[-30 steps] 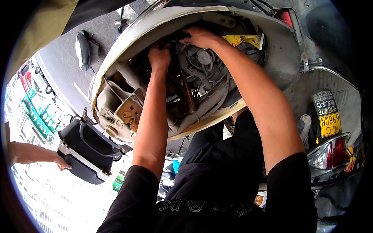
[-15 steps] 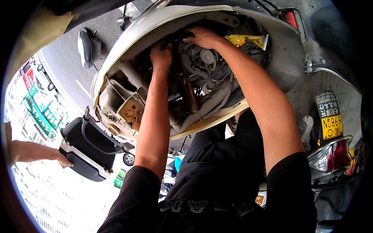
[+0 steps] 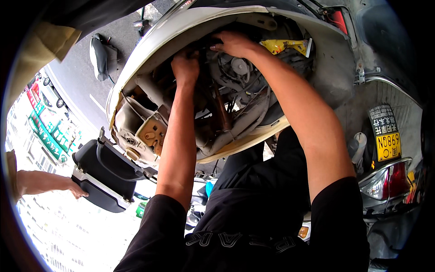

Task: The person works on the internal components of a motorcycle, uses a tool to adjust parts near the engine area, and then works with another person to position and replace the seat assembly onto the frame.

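My left hand (image 3: pixel 185 68) reaches into the open body cavity (image 3: pixel 158 36) of a pale scooter, its fingers curled among dark parts under the upper rim; what they grip is hidden. My right hand (image 3: pixel 231 45) is just right of it, higher, fingers bent over parts in the shadow; their tips are partly hidden. Below the hands sit a round grey engine part (image 3: pixel 240 66), hoses and a rusty tube (image 3: pixel 222 111). A yellow tube (image 3: pixel 276 46) lies at the right of the cavity. A tan metal fitting (image 3: pixel 149 133) is at the lower left.
Another person's hand (image 3: pixel 77 190) grips a black scooter seat (image 3: pixel 102 174) at the left. A scooter tail light (image 3: pixel 387 181) and yellow plate (image 3: pixel 387 146) are at the right. A road (image 3: pixel 86 63) with a parked scooter (image 3: pixel 99 56) and white car (image 3: pixel 52 93) lies beyond.
Both my hands stay in nearly the same place with slight shifts. The other person's hand and the seat have moved slightly to the right in view.
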A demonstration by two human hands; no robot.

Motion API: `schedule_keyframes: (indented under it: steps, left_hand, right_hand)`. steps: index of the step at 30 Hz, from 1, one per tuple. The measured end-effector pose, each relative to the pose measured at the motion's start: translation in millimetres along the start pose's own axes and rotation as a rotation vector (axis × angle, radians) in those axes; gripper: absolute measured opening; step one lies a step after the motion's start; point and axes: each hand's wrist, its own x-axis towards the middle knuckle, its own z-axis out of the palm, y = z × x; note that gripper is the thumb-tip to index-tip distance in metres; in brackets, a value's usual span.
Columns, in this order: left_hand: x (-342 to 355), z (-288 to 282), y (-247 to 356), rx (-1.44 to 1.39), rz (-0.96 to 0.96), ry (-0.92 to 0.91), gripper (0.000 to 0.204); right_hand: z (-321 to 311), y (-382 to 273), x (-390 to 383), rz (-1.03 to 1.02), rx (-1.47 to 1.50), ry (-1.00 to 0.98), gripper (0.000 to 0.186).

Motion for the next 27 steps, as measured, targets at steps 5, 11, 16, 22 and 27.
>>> schedule_keyframes:
  steps: [5, 11, 16, 22, 27]
  left_hand:
    - [6, -1, 2, 0.152, 0.218, -0.02, 0.02]
    - [9, 2, 0, 0.167, 0.227, -0.061, 0.019]
    - [11, 6, -4, 0.13, 0.209, -0.066, 0.019]
    - [13, 3, 2, 0.035, 0.124, -0.094, 0.025]
    - [0, -3, 21, -0.148, -0.008, -0.021, 0.031]
  right_hand:
    - [0, 0, -2, -0.033, 0.039, 0.032, 0.044]
    - [-3, -1, -4, -0.044, 0.039, 0.049, 0.046]
    - [-2, 3, -2, -0.067, 0.089, 0.034, 0.047]
    - [-2, 1, -2, -0.084, -0.022, 0.036, 0.049]
    - [-32, 0, -35, 0.097, -0.024, 0.16, 0.055]
